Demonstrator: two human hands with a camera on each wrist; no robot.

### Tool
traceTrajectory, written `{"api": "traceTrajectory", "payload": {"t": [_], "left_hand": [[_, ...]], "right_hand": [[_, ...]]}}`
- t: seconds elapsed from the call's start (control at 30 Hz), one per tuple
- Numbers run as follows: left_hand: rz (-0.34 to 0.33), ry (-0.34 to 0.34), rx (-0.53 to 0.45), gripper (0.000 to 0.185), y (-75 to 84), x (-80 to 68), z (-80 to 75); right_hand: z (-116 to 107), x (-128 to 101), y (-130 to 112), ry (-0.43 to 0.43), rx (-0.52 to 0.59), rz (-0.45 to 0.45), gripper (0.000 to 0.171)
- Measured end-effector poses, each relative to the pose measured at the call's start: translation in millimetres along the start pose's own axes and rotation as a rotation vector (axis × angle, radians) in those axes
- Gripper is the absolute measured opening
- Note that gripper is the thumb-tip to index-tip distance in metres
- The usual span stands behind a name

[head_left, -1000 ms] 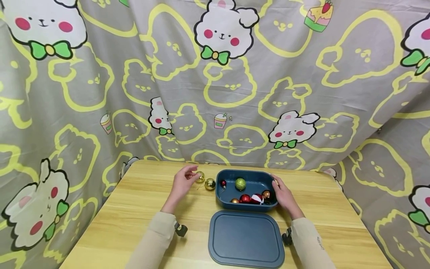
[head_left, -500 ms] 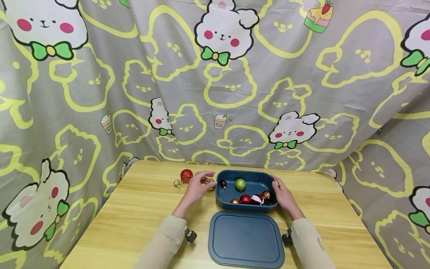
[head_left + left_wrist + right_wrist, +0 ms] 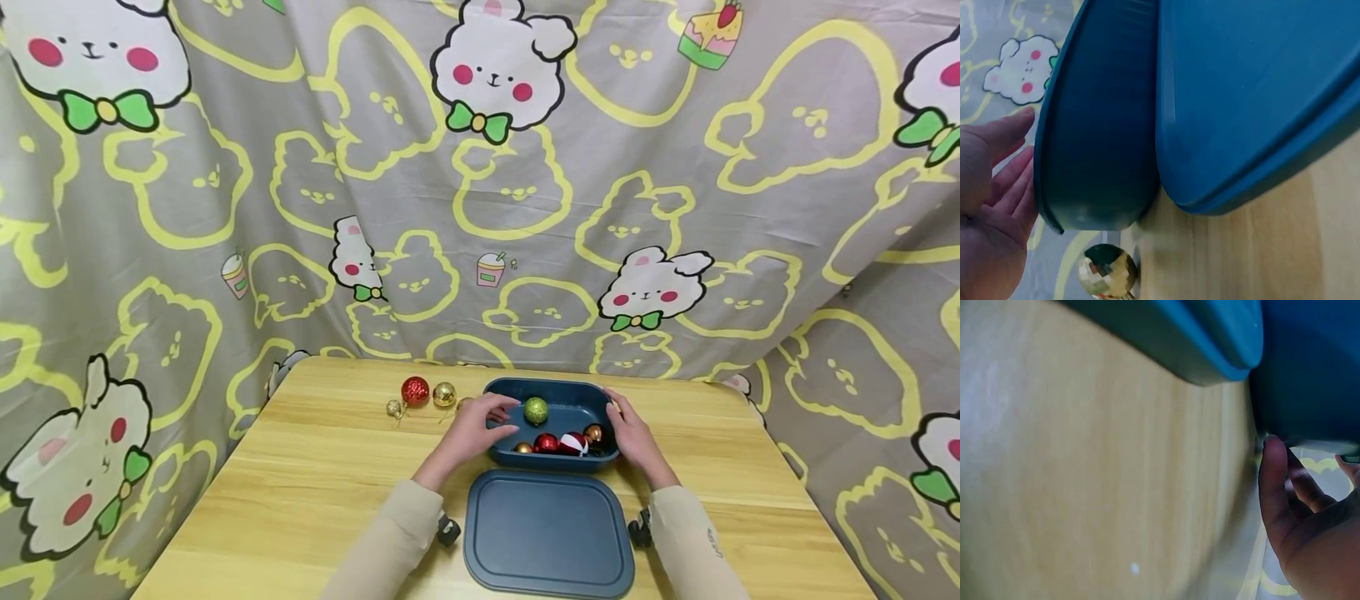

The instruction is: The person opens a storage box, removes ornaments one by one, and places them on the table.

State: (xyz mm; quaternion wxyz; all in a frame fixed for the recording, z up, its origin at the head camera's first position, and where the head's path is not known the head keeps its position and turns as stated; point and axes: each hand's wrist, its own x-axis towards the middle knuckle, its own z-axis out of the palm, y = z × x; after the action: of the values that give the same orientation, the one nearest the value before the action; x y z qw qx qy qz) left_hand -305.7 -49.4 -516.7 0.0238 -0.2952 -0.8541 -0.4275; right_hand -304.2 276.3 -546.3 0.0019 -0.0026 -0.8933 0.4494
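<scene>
The left hand [image 3: 476, 432] reaches over the left rim of the blue box [image 3: 557, 398], fingers loose and straight — it holds nothing. The right hand [image 3: 630, 435] rests against the box's right wall, fingers relaxed, not curled round it. In the box lie a green ball [image 3: 536, 410], red balls [image 3: 547, 442] and small gold ones. The box stands mid-table [image 3: 315, 467], with the lid [image 3: 549, 533] just in front — three balls [image 3: 415, 391] lie left of it.
</scene>
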Motion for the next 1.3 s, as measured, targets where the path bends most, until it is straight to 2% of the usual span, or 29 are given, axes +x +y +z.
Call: {"api": "traceTrajectory", "payload": {"t": [0.23,0.37,0.67,1.0,1.3], "left_hand": [[0.023,-0.194,0.249,0.046,8.6,12.3,5.1],[0.016,-0.27,0.351,0.048,11.7,18.3,6.5],[0.004,-0.3,0.429,0.043,11.9,27.6,9.9],[0.003,-0.285,0.477,0.03,10.1,28.2,13.4],[0.002,-0.334,0.512,0.027,8.9,33.8,13.6]], "right_hand": [[0,0,0,0.005,-0.003,-0.006,0.054],[0,0,0,-0.001,-0.004,-0.002,0.054],[0,1,0,0.013,-0.004,0.001,0.054],[3,1,1,0.002,-0.012,0.003,0.054],[1,-1,-2,-0.001,-0.007,0.015,0.053]]}}
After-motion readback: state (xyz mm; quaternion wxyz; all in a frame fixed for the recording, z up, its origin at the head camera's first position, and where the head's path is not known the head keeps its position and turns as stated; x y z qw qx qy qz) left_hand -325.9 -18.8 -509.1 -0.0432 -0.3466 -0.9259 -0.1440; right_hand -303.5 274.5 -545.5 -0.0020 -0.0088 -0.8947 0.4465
